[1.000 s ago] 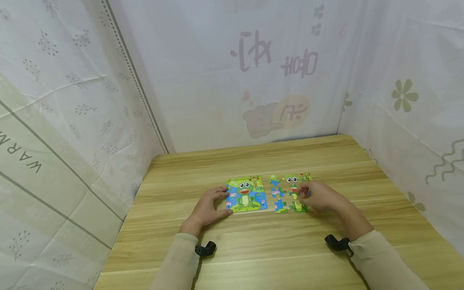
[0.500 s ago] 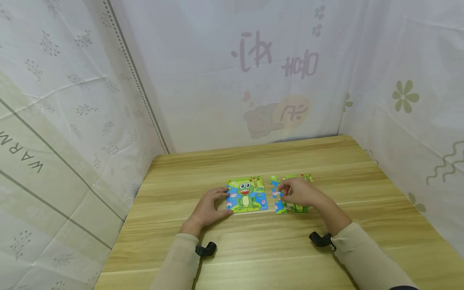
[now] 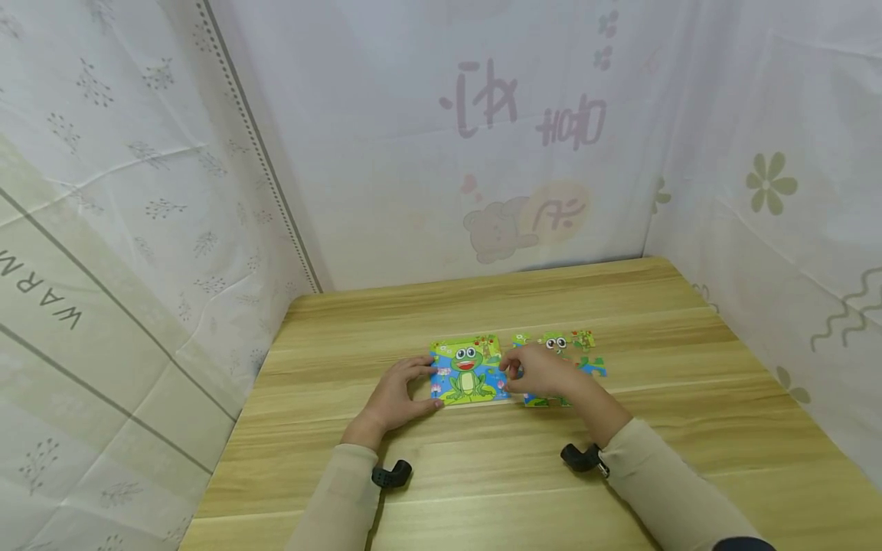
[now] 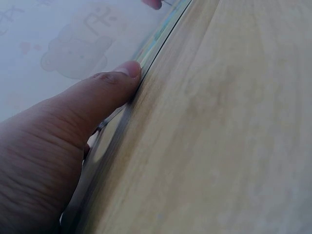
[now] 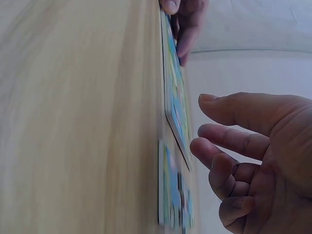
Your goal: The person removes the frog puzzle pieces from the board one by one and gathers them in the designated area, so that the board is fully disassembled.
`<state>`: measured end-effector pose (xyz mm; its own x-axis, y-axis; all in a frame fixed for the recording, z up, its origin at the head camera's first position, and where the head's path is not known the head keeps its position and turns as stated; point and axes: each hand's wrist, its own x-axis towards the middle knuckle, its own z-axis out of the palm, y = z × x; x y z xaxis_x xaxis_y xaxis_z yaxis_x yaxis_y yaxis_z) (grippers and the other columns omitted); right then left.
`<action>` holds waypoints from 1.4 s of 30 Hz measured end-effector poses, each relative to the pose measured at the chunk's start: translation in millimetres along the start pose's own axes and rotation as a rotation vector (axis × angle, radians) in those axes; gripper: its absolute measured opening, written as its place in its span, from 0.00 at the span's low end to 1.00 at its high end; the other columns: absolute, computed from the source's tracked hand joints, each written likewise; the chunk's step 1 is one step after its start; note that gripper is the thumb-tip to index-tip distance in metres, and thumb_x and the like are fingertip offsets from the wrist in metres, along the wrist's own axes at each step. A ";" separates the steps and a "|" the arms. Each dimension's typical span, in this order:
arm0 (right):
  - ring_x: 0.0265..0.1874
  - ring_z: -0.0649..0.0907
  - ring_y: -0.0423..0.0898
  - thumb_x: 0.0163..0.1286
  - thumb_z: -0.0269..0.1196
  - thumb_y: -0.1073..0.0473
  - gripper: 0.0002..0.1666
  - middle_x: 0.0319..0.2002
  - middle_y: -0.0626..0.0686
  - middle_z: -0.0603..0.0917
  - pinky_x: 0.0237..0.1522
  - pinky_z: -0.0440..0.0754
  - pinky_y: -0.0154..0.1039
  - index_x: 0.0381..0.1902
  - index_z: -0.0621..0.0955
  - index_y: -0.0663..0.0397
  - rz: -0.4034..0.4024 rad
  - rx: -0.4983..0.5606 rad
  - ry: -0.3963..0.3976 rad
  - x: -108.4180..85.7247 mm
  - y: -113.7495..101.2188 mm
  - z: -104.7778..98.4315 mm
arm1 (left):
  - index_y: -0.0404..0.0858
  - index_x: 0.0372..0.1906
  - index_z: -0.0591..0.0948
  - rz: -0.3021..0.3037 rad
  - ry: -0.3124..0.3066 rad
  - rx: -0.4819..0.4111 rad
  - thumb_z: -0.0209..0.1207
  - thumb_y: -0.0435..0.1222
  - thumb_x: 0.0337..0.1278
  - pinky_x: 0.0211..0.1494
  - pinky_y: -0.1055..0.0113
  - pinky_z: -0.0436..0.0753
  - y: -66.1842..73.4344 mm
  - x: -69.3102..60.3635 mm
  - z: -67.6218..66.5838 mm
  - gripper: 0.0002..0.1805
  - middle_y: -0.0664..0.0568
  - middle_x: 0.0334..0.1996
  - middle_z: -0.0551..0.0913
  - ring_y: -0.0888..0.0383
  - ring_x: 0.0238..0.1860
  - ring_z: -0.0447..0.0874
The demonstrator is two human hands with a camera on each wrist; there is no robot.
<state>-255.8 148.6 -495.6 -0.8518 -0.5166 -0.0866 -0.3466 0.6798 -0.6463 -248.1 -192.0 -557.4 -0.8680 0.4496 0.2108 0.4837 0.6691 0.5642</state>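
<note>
An assembled frog jigsaw puzzle (image 3: 467, 370) lies flat on the table. My left hand (image 3: 394, 394) rests against its left side, the thumb extended along the near edge and the fingertips at the left edge. Right of it lies a second frog puzzle in separate pieces with gaps between them; its far right pieces (image 3: 583, 339) show, others are covered. Over its left part and the assembled puzzle's right edge hovers my right hand (image 3: 540, 371). In the right wrist view its thumb and fingers are loosely bent and apart, with nothing visible between them.
A wooden table (image 3: 482, 474) carries both puzzles. Patterned white curtains (image 3: 386, 153) enclose its back and sides. Black wrist cameras are strapped to the left cuff (image 3: 391, 474) and the right cuff (image 3: 582, 458).
My right hand has moved left from the loose pieces' right side to the assembled puzzle's right edge, uncovering the right-hand pieces. My left hand stays where it was.
</note>
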 end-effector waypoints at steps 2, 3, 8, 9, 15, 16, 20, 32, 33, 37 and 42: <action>0.32 0.80 0.43 0.67 0.75 0.56 0.18 0.33 0.43 0.82 0.37 0.81 0.41 0.52 0.86 0.54 -0.001 -0.017 -0.002 2.7 -4.5 3.4 | 0.46 0.68 0.82 0.011 0.008 0.001 0.76 0.58 0.54 0.79 0.45 0.63 0.3 -0.6 0.2 0.38 0.56 0.75 0.72 0.51 0.77 0.65; 0.32 0.80 0.42 0.67 0.76 0.56 0.18 0.33 0.42 0.82 0.37 0.81 0.40 0.53 0.87 0.53 0.006 -0.033 -0.002 4.0 -6.7 5.2 | 0.46 0.67 0.82 0.014 0.010 0.002 0.76 0.57 0.55 0.79 0.45 0.64 0.4 -1.0 0.3 0.38 0.56 0.75 0.72 0.51 0.77 0.65; 0.32 0.80 0.43 0.65 0.78 0.55 0.22 0.33 0.43 0.81 0.35 0.82 0.38 0.55 0.86 0.54 0.013 -0.042 -0.026 11.6 -14.0 13.4 | 0.46 0.67 0.82 0.017 0.016 0.007 0.76 0.58 0.54 0.78 0.43 0.64 0.8 -1.6 0.8 0.37 0.56 0.75 0.72 0.50 0.76 0.66; 0.31 0.80 0.43 0.64 0.78 0.56 0.23 0.33 0.43 0.81 0.35 0.82 0.39 0.55 0.86 0.55 0.012 -0.039 -0.031 13.3 -15.0 14.7 | 0.47 0.67 0.82 0.014 0.015 0.005 0.76 0.58 0.54 0.79 0.44 0.64 1.0 -1.5 0.7 0.37 0.56 0.75 0.72 0.51 0.76 0.66; 0.28 0.77 0.43 0.63 0.78 0.59 0.24 0.31 0.46 0.79 0.32 0.78 0.38 0.56 0.86 0.57 0.010 -0.022 -0.038 21.0 -15.7 22.5 | 0.48 0.67 0.82 0.001 0.007 0.003 0.75 0.59 0.55 0.79 0.46 0.64 1.9 -0.4 -0.1 0.37 0.58 0.75 0.72 0.52 0.77 0.65; 0.28 0.76 0.43 0.63 0.79 0.59 0.24 0.31 0.47 0.79 0.32 0.77 0.38 0.56 0.86 0.57 0.009 -0.025 -0.038 21.6 -15.3 23.7 | 0.48 0.67 0.82 0.000 0.006 0.004 0.75 0.59 0.55 0.79 0.46 0.64 1.9 -0.3 -0.1 0.37 0.58 0.75 0.72 0.52 0.77 0.65; 0.27 0.75 0.43 0.61 0.80 0.59 0.27 0.30 0.47 0.78 0.30 0.75 0.38 0.57 0.86 0.58 0.013 -0.036 -0.033 22.4 -15.3 26.4 | 0.48 0.67 0.82 -0.004 0.004 0.007 0.75 0.59 0.55 0.79 0.46 0.64 1.3 -0.6 0.3 0.37 0.58 0.75 0.72 0.53 0.76 0.65; 0.26 0.74 0.43 0.61 0.80 0.58 0.26 0.30 0.48 0.78 0.29 0.75 0.37 0.57 0.86 0.54 0.045 -0.032 -0.032 21.0 -18.1 27.9 | 0.47 0.67 0.82 0.006 0.015 0.001 0.76 0.58 0.54 0.79 0.45 0.65 2.4 -1.6 -0.1 0.37 0.58 0.75 0.72 0.52 0.76 0.66; 0.27 0.75 0.44 0.61 0.80 0.58 0.26 0.31 0.48 0.78 0.30 0.75 0.38 0.56 0.86 0.54 0.046 -0.038 -0.031 21.1 -17.9 27.8 | 0.47 0.67 0.82 0.003 0.013 0.002 0.75 0.58 0.54 0.79 0.46 0.64 2.6 -1.4 -0.2 0.38 0.58 0.75 0.72 0.52 0.76 0.66; 0.34 0.77 0.46 0.60 0.81 0.56 0.25 0.38 0.49 0.78 0.34 0.79 0.40 0.54 0.87 0.50 0.052 -0.057 -0.022 22.0 -16.5 28.2 | 0.46 0.67 0.82 0.003 0.014 0.006 0.76 0.57 0.54 0.79 0.46 0.64 2.3 -0.5 -0.6 0.38 0.58 0.75 0.72 0.52 0.76 0.66; 0.45 0.77 0.48 0.59 0.82 0.53 0.24 0.47 0.49 0.76 0.46 0.84 0.45 0.52 0.86 0.44 0.071 -0.066 -0.020 24.2 -14.1 29.5 | 0.46 0.67 0.82 0.011 0.013 0.016 0.77 0.56 0.54 0.79 0.47 0.64 1.3 -0.3 -0.7 0.37 0.59 0.75 0.72 0.52 0.76 0.66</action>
<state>-260.0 111.2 -510.9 -0.8673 -0.4758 -0.1465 -0.3109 0.7475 -0.5870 -247.3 -191.7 -556.2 -0.8641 0.4491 0.2273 0.4946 0.6738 0.5490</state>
